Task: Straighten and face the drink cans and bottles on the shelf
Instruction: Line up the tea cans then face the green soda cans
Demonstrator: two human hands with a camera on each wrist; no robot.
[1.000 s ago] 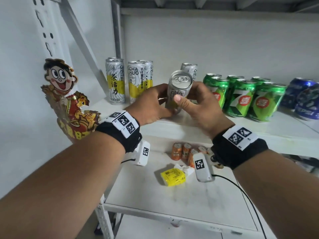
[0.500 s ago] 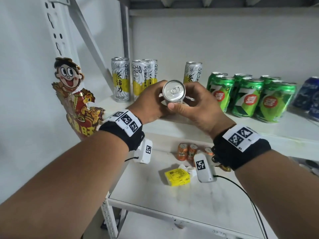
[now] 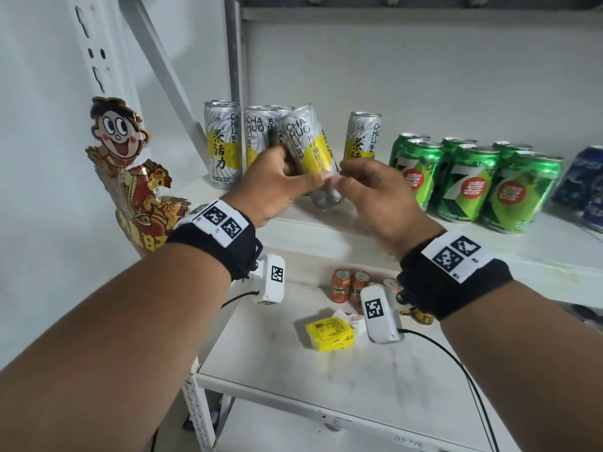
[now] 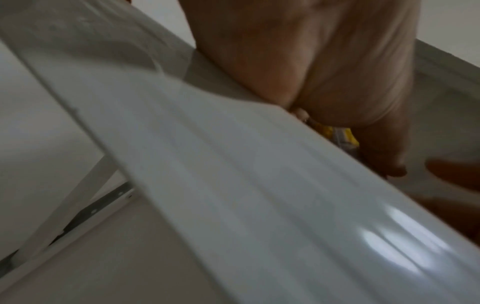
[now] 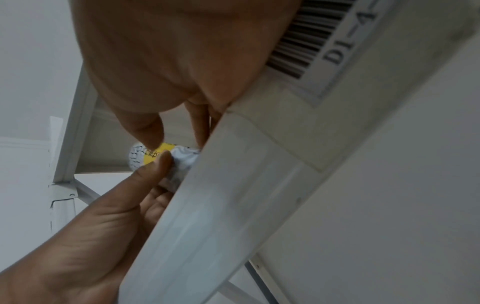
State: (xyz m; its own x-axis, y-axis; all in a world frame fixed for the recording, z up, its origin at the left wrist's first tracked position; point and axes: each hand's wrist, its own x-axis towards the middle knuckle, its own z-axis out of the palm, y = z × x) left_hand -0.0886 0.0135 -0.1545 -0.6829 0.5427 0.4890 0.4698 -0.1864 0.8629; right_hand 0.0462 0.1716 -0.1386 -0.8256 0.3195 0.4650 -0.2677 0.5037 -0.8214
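Observation:
A silver and yellow tea can (image 3: 310, 148) is lifted off the upper shelf (image 3: 359, 233) and tilted, its top leaning up and to the left and its label towards me. My left hand (image 3: 293, 177) grips its lower left side, thumb in front. My right hand (image 3: 346, 174) pinches its lower right side; the right wrist view shows the can (image 5: 182, 158) with that thumb on its yellow band. The left wrist view shows only a sliver of the can (image 4: 335, 133) past the palm. Three more tea cans (image 3: 223, 145) stand upright behind. Green cans (image 3: 470, 181) stand in a group to the right.
Blue cans (image 3: 584, 177) sit at the far right of the shelf. A cartoon figure cutout (image 3: 120, 164) hangs on the left upright. On the lower shelf (image 3: 293, 386) stand small orange cans (image 3: 341, 285), with a yellow packet (image 3: 329, 332) lying nearby. A barcode label (image 5: 311, 37) is stuck on the shelf's front edge.
The can pointed its top at me before; both hands have tipped it up so its label shows and its top leans away to the left.

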